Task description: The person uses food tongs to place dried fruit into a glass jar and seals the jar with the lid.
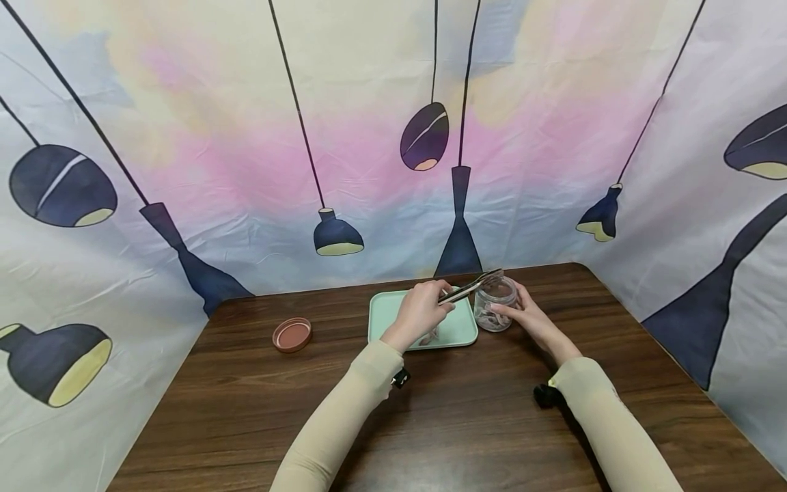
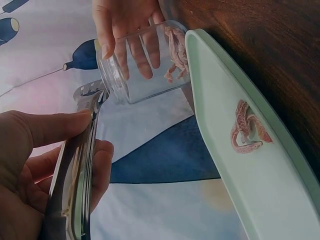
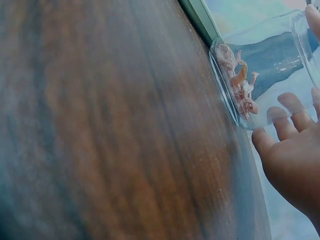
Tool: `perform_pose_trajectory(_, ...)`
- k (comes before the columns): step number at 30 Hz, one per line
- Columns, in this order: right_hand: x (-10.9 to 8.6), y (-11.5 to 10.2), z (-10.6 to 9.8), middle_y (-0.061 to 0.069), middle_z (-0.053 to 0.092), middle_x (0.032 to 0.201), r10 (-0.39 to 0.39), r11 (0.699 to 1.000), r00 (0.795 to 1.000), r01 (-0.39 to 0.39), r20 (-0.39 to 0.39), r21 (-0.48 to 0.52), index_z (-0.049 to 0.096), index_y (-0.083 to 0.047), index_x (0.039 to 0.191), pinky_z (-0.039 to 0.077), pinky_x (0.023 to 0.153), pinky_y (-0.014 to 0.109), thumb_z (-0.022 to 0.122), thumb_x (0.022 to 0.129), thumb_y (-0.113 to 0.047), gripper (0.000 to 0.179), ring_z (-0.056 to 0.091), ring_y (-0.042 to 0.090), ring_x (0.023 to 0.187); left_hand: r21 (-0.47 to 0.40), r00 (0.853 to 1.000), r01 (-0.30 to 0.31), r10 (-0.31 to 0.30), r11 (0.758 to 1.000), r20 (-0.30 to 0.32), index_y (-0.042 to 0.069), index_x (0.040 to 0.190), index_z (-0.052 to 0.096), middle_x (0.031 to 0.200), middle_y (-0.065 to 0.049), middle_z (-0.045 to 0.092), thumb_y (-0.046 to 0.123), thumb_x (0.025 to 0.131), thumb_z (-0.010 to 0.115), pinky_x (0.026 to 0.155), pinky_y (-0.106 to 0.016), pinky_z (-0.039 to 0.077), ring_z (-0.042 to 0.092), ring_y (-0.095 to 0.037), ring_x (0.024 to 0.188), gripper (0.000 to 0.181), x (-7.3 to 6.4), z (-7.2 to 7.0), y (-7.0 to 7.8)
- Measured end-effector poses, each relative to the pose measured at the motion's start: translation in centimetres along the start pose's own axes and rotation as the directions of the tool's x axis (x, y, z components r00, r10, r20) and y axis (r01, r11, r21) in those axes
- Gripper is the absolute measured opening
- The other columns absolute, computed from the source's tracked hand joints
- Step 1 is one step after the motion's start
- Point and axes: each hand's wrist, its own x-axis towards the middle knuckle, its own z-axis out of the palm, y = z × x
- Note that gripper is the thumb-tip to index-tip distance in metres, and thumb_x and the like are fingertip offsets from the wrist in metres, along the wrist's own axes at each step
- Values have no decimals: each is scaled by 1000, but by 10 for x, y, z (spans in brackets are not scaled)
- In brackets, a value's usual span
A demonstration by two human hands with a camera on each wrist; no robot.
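In the head view my left hand (image 1: pixel 418 314) grips a pair of metal tongs (image 1: pixel 468 290), its thumb pressing them on one side and fingers on the other. The tongs' tips (image 2: pixel 91 91) are close together at the mouth of a clear jar (image 1: pixel 494 320). My right hand (image 1: pixel 530 316) holds that jar upright, thumb and fingers around its side. Inside, pinkish, wrinkled dried strips (image 3: pixel 241 85) lie at the bottom. Similar strips (image 2: pixel 246 127) rest on a pale green tray (image 1: pixel 382 311) beside the jar, partly hidden by my left wrist in the head view.
A round reddish-brown lid (image 1: pixel 292 335) lies to the left of the tray on the dark wooden table (image 1: pixel 455 417). Behind the table hangs a cloth backdrop (image 1: pixel 246 137) printed with lamps, close to the table's far edge.
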Motion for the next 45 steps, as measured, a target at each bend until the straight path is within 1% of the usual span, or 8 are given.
perform_pose_trajectory(4, 0, 1, 0, 20, 4, 167, 2, 1000, 1000, -2, 0, -9, -3, -19, 164, 17, 116, 62, 67, 99, -34, 97, 5, 41, 152, -10, 1000, 6, -6, 1000, 5, 11, 120, 72, 107, -6, 72, 23, 95, 74, 67, -30, 53, 68, -17, 85, 28, -2, -1, -1)
perform_pose_trajectory(10, 0, 1, -1, 19, 6, 166, -6, 1000, 1000, 6, -1, 0, -1, -19, 164, 16, 116, 63, 68, 98, -36, 97, 5, 41, 153, -15, 999, 32, -32, 999, 8, 11, 122, 70, 112, -7, 72, 25, 94, 74, 75, -34, 55, 69, -19, 92, 31, -3, -5, -6)
perform_pose_trajectory(13, 0, 2, -2, 18, 6, 166, -8, 1000, 1000, 8, -3, -7, 1, -20, 164, 17, 115, 64, 69, 97, -37, 96, 6, 42, 152, -28, 999, 44, -44, 999, 1, 10, 124, 70, 114, -8, 72, 25, 94, 74, 77, -37, 55, 69, -20, 90, 34, -4, -10, -10)
perform_pose_trajectory(17, 1, 3, -3, 18, 9, 166, -15, 1000, 1000, 15, -9, -14, 4, -20, 164, 17, 115, 65, 69, 97, -36, 94, 7, 42, 152, -48, 999, 48, -48, 998, -7, 9, 128, 68, 119, -9, 70, 26, 93, 75, 77, -39, 55, 68, -20, 84, 39, -6, -17, -17)
perform_pose_trajectory(24, 0, 1, -4, 17, 6, 167, -8, 999, 1000, 7, -10, -37, 3, -22, 164, 16, 115, 66, 69, 97, -37, 95, 6, 43, 152, -46, 997, 82, -83, 996, -9, 8, 132, 65, 125, -10, 67, 28, 92, 76, 84, -43, 54, 66, -28, 105, 46, -10, -30, -33)
perform_pose_trajectory(29, -2, 1, -4, 16, 5, 167, -4, 999, 1000, 4, -12, -46, 2, -23, 164, 15, 115, 67, 68, 97, -37, 95, 4, 43, 152, -48, 996, 91, -92, 995, -19, 7, 131, 65, 125, -11, 67, 27, 91, 77, 85, -44, 54, 67, -27, 101, 46, -15, -33, -43)
perform_pose_trajectory(37, -2, 4, -1, 18, 13, 165, -11, 1000, 1000, 11, -13, -27, 4, -21, 164, 16, 115, 64, 69, 97, -36, 94, 8, 40, 152, -16, 993, 115, -114, 993, 37, 6, 132, 64, 124, -13, 66, 31, 91, 78, 79, -44, 54, 66, -28, 96, 50, -30, -30, -59)
perform_pose_trajectory(45, -1, 1, -1, 18, 12, 165, -12, 999, 1000, 11, -19, -32, 4, -20, 164, 16, 115, 64, 69, 97, -37, 95, 7, 41, 152, 7, 994, 84, -84, 996, 73, 6, 131, 65, 124, -13, 66, 29, 89, 79, 79, -43, 54, 67, -27, 94, 50, -43, -36, -69)
